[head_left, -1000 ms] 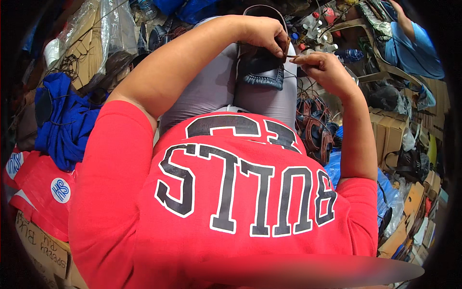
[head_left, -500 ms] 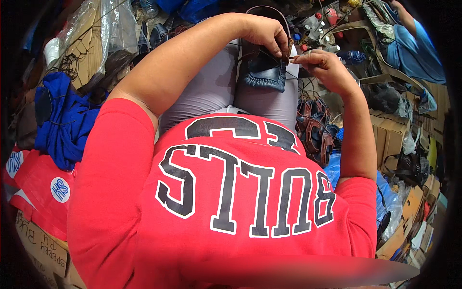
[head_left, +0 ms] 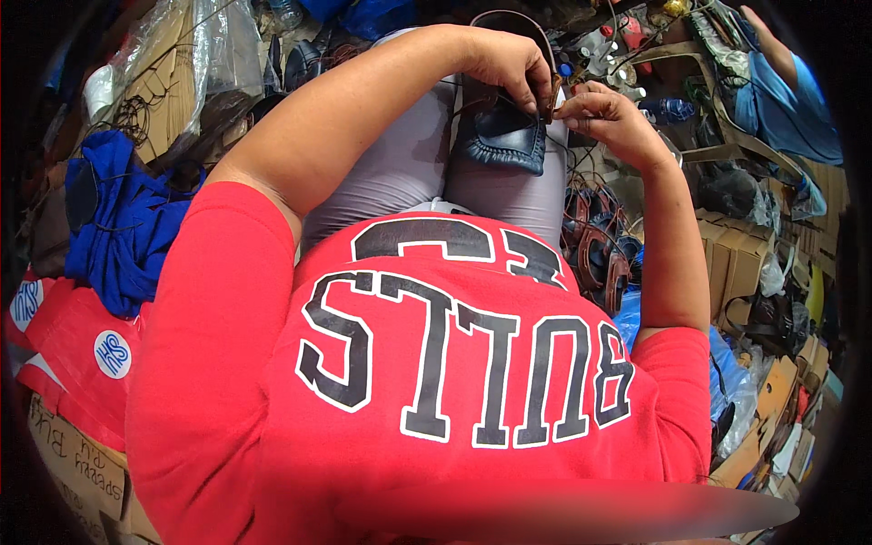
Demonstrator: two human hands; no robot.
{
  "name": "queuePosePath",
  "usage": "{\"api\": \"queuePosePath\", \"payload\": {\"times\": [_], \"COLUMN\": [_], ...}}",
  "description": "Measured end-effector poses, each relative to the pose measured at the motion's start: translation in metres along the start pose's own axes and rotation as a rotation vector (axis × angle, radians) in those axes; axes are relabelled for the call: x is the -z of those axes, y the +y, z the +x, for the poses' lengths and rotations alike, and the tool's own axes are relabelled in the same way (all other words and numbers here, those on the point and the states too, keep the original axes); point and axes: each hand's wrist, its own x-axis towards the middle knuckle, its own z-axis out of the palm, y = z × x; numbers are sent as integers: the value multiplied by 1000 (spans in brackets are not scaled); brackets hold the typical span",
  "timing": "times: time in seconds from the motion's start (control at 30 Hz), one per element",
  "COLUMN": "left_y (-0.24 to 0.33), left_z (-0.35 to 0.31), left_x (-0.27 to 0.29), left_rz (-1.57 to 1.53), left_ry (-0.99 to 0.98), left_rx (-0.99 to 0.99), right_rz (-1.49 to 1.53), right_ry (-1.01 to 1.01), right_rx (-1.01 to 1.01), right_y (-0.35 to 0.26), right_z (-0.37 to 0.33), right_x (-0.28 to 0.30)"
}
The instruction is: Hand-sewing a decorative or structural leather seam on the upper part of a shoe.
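Observation:
A dark blue leather moccasin (head_left: 513,150) with a gathered seam round its toe rests on my grey-trousered thighs. My left hand (head_left: 513,73) grips it from above, thumb and fingers closed on its upper near a brown leather edge (head_left: 551,98). Close to that edge, on the right, my right hand (head_left: 610,123) is pinched, with its fingertips at the brown leather. Whatever lies between those fingertips is too small to make out. Part of the moccasin is hidden behind my left hand.
Several brown and dark shoes (head_left: 601,241) lie beside my right thigh. Blue cloth (head_left: 123,232) is heaped at the left, near cardboard (head_left: 168,104). A plastic bottle (head_left: 668,111) and a pale frame (head_left: 731,123) stand right. Another person's arm (head_left: 772,47) shows at the far right.
My right fingertips have drawn in a little and curled more tightly beside the moccasin. The moccasin and my left hand have shifted slightly to the right.

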Motion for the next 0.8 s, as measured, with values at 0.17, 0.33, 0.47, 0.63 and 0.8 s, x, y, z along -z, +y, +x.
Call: {"api": "queuePosePath", "payload": {"times": [0.17, 0.33, 0.47, 0.63, 0.8], "left_y": [3, -8, -7, -32, 4], "left_z": [0, -1, -13, -42, -93], "left_x": [-3, -2, 1, 5, -7], "left_rz": [65, 80, 211, 494, 362], "left_ry": [36, 67, 133, 725, 774], "left_rx": [13, 43, 100, -232, -179], "right_rz": [196, 257, -51, -163, -448], "right_ry": [-35, 98, 292, 302, 263], "right_rx": [9, 11, 76, 158, 211], "right_y": [22, 16, -15, -38, -54], "right_z": [3, 4, 4, -1, -2], "right_x": [-6, -28, -52, -45, -31]}}
